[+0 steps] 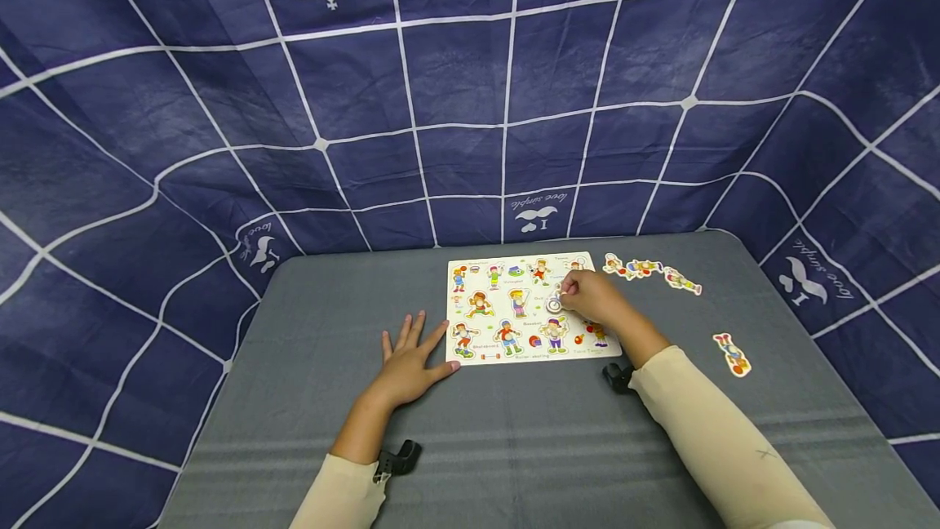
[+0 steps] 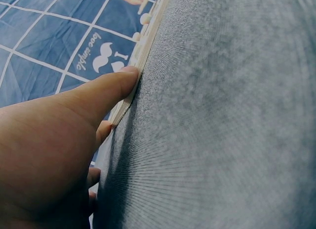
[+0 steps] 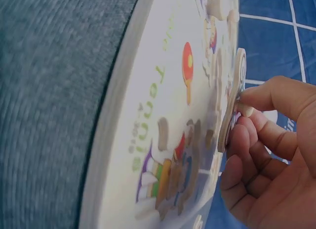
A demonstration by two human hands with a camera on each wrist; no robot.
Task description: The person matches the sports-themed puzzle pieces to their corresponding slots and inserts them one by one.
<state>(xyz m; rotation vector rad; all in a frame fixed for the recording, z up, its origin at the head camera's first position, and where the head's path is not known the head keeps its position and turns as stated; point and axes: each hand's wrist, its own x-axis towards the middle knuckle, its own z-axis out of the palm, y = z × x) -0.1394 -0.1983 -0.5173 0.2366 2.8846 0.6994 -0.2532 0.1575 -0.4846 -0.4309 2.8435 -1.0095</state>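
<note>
A white wooden peg puzzle board (image 1: 565, 353) printed with cartoon sports figures lies on the table. My right hand (image 1: 596, 298) is over its right half and pinches a puzzle piece (image 3: 239, 71) by its small knob. That piece stands tilted, close over the board face in the right wrist view; fingers hide part of it. With fingers spread, my left hand (image 1: 406, 367) rests at the board's lower left corner. Its thumb (image 2: 121, 83) presses the board's edge in the left wrist view. Several figure pieces, such as the skateboarder (image 1: 464, 341), sit on the board.
Several loose figure pieces (image 1: 645, 268) lie in a row off the board's upper right corner. One more piece (image 1: 732, 355) lies farther right on the grey table cloth (image 1: 330, 300). Blue checked fabric (image 1: 455, 162) rises behind and at both sides.
</note>
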